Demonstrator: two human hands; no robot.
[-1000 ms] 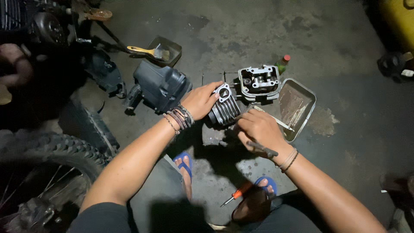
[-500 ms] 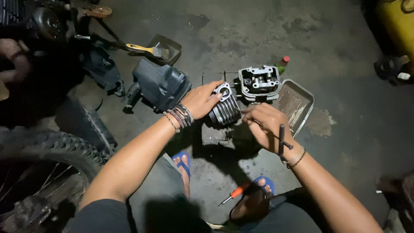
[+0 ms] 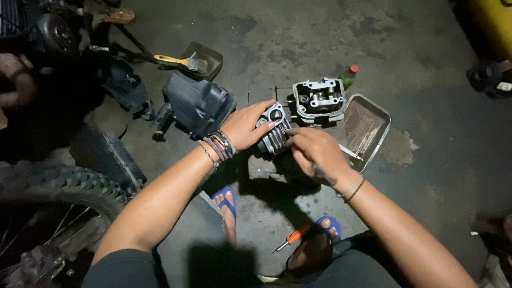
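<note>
Both my hands on the finned cylinder (image 3: 273, 133).
My left hand (image 3: 246, 126) grips its side; my right hand (image 3: 314, 152) presses its edge, beside the cylinder head (image 3: 319, 98).

Both bare arms reach forward, hands meeting near centre.

The left hand (image 3: 246, 127) points toward 2 o'clock, fingers curled, bracelets stacked at its wrist. The right hand (image 3: 316, 153) angles toward 10 o'clock, fingers bent downward, thin bands on its wrist.
</note>
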